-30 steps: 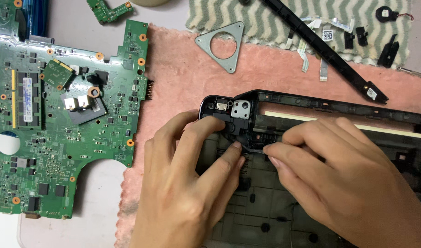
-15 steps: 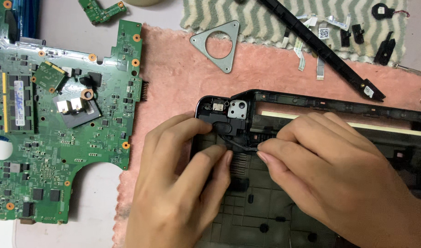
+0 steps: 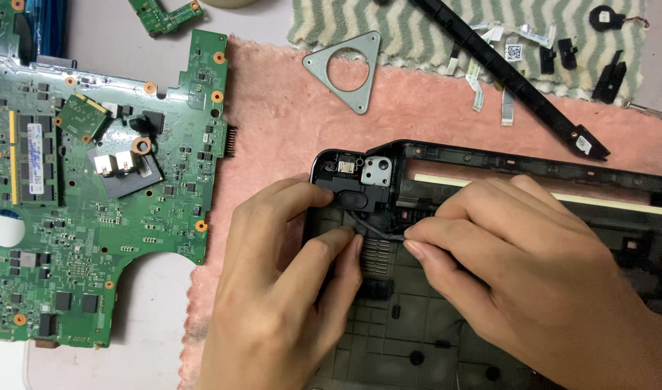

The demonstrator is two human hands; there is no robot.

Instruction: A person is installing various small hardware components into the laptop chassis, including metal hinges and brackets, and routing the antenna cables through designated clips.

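Both hands pinching a thin black cable in the corner of a laptop base

The left hand [image 3: 288, 289] has thumb and fingers closed on the cable [image 3: 378, 231] just under the small black speaker [image 3: 349, 195], and the right hand [image 3: 533, 267] nips the same cable from 3 o'clock, fingers curled tight. The black laptop base [image 3: 490, 162] sits on a pink towel [image 3: 273, 123]. Green motherboard [image 3: 93, 180] lies off at 9 o'clock, a triangular metal bracket [image 3: 345, 68] up at 12.
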